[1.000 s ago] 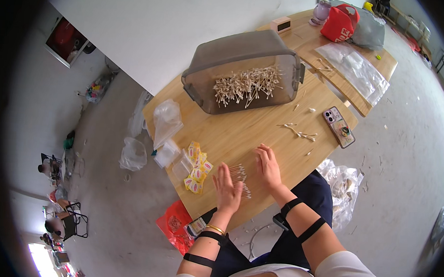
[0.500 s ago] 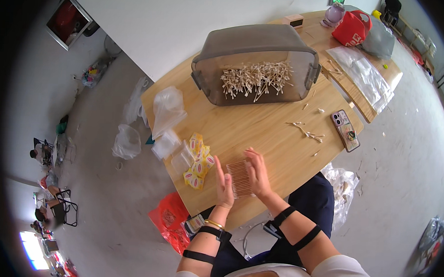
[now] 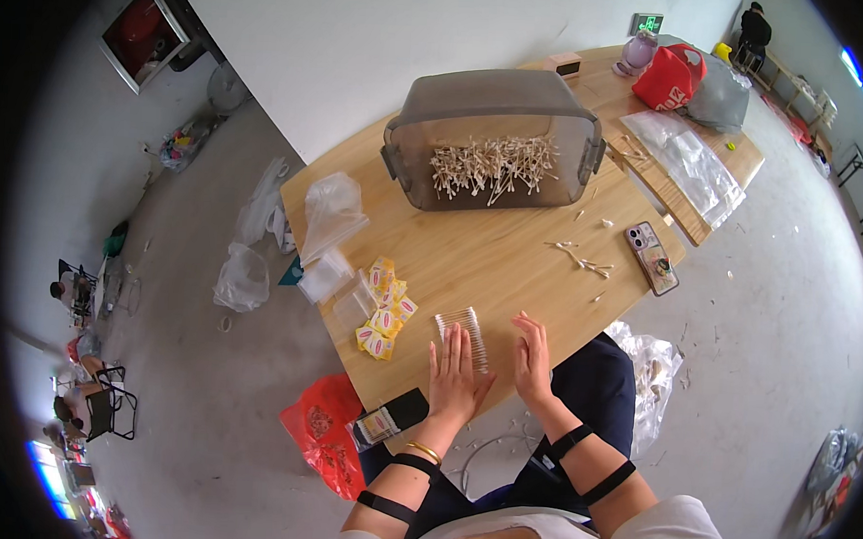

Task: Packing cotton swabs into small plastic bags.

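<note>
Place: at the near edge of the light wooden worktop (image 3: 509, 263).
Hidden: clear flat packet of cotton swabs (image 3: 460, 327) partly under left hand (image 3: 457, 377).
Hands: left fingers flat, spread, pressing packet; right hand (image 3: 531, 361) edge-on beside it, fingers straight, gripping nothing.

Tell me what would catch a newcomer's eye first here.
The grey tub heaped with cotton swabs at the far side of the wooden table. Nearer, the left hand and right hand flank a neat row of swabs at the near edge.
</note>
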The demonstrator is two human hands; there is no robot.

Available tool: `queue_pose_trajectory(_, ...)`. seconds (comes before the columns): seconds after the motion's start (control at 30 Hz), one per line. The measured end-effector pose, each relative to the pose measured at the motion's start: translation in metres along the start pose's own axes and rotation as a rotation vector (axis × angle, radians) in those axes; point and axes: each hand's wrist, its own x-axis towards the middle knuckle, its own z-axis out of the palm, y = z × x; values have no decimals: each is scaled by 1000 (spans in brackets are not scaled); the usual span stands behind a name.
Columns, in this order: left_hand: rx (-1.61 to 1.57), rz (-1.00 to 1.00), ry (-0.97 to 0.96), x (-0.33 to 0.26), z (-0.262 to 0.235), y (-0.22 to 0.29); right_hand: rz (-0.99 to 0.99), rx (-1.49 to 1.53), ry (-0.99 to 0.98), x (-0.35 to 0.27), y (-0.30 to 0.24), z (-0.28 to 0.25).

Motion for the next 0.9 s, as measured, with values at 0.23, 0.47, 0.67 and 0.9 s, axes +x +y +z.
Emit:
queue_pose_trajectory(0.23,-110,14,8,-28,18,1,-22,-56,-36,-13,-12,-9)
queue_pose_trajectory(0.47,-290,-101,221,-58,11,-9,-54,-228,-259,-23,-13,-15)
queue_pose_trajectory(0.67,-289,-105,194,-78,10,-13,-233,-425,-446,-19,-20,8)
queue_pose_trajectory(0.9,-247,-57,138,-69,13,-1,-282,-581,-410,-6,-18,25)
